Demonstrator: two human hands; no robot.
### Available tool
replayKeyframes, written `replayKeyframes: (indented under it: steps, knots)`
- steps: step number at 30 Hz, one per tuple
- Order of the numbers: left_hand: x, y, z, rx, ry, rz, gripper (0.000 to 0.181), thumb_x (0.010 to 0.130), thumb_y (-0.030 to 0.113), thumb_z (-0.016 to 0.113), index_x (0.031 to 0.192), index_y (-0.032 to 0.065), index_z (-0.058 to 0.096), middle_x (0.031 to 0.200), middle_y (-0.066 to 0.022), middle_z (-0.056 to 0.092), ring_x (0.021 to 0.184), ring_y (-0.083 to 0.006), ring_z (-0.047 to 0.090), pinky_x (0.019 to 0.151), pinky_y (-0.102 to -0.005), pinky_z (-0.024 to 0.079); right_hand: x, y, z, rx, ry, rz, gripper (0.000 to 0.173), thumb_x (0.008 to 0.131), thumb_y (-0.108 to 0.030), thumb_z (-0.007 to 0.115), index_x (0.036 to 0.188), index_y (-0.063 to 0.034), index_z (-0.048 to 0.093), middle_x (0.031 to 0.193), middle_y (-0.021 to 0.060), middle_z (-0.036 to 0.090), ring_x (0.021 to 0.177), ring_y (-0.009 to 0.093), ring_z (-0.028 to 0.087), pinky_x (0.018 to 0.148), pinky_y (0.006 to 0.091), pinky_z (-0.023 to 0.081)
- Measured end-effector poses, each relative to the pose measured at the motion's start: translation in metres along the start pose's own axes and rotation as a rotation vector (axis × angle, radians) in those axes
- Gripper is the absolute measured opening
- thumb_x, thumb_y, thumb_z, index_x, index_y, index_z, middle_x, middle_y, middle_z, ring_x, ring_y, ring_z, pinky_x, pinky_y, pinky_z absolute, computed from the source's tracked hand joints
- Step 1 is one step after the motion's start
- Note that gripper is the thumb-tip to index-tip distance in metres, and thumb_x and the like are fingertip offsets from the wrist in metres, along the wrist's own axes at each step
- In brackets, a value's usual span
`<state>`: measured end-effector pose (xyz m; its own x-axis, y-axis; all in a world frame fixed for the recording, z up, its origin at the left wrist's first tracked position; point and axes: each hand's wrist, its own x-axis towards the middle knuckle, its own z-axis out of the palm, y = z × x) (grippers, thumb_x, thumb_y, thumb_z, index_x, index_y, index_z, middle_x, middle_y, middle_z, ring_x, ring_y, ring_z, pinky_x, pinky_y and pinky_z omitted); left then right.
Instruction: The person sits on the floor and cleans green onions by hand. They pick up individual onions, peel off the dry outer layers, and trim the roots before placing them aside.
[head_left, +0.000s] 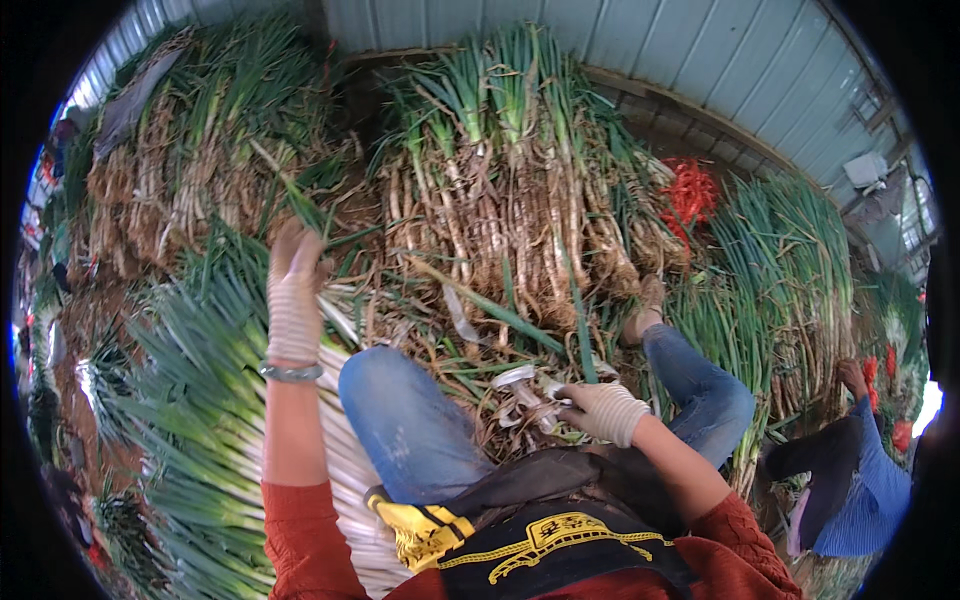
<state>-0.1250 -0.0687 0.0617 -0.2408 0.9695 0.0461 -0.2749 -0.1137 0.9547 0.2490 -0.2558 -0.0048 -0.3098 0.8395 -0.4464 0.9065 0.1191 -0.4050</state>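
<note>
My left hand (297, 259), in a pale work glove, is raised over the top end of a pile of clean long green onions (322, 442) at my left. A loose green onion leaf (296, 196) lies close to its fingertips; whether the fingers hold it cannot be told. Low in front of my lap, my right hand (604, 412), also gloved, has its fingers by white peeled onion skins (525, 397); whether it grips any is unclear. Beyond both hands stands a large heap of unpeeled long green onions (517, 202) with brown, rooty stalks.
More unpeeled onions lean at the upper left (180, 165) and right (787, 285). Red plastic ties (688, 196) lie behind the middle heap, near a corrugated metal wall (675, 45). Another person in a blue sleeve (862, 487) works at the far right. Leaf scraps cover the ground between my legs.
</note>
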Motion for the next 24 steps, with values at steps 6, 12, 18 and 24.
replayKeyframes:
  steps: [6, 12, 18, 24]
  knots:
    - [0.012, -0.038, 0.144, -0.632, -0.285, -0.607, 0.029, 0.081, 0.017, 0.079, 0.097, 0.0060, 0.058, 0.092, -0.0094, 0.066, 0.082, -0.0215, 0.063, 0.075, -0.0312, 0.057, 0.074, 0.036, 0.005, 0.195, 0.135, 0.033, 0.049, 0.092, -0.038, 0.058, 0.126, -0.0030, 0.057, 0.111, 0.0234, 0.065, 0.104, 0.037, 0.062, 0.093, 0.0425, 0.048]
    - [0.010, -0.104, 0.140, -0.563, -0.296, -0.703, 0.029, 0.094, 0.029, 0.065, 0.114, 0.0101, 0.059, 0.095, -0.0038, 0.063, 0.080, -0.0190, 0.062, 0.071, -0.0321, 0.055, 0.184, 0.084, 0.010, 0.378, 0.314, 0.162, 0.048, 0.090, -0.036, 0.059, 0.119, 0.0027, 0.059, 0.108, 0.0253, 0.066, 0.099, 0.040, 0.064, 0.089, 0.0428, 0.050]
    - [0.005, -0.066, 0.137, -0.465, -0.346, -0.553, 0.046, 0.096, 0.029, 0.060, 0.135, 0.0077, 0.048, 0.107, -0.0037, 0.061, 0.086, -0.0147, 0.059, 0.078, -0.0313, 0.052, 0.268, 0.084, 0.018, 0.235, 0.389, 0.552, 0.061, 0.091, -0.036, 0.059, 0.136, 0.0019, 0.045, 0.131, 0.0294, 0.054, 0.118, 0.041, 0.057, 0.102, 0.0438, 0.045]
    - [0.001, -0.057, 0.133, -0.471, -0.383, -0.569, 0.052, 0.097, 0.028, 0.059, 0.140, 0.0038, 0.042, 0.108, -0.0063, 0.061, 0.086, -0.0129, 0.059, 0.077, -0.0301, 0.052, 0.279, 0.080, 0.022, 0.502, 0.550, 0.623, 0.063, 0.085, -0.035, 0.066, 0.132, 0.0045, 0.049, 0.122, 0.0281, 0.060, 0.105, 0.044, 0.061, 0.095, 0.0437, 0.048]
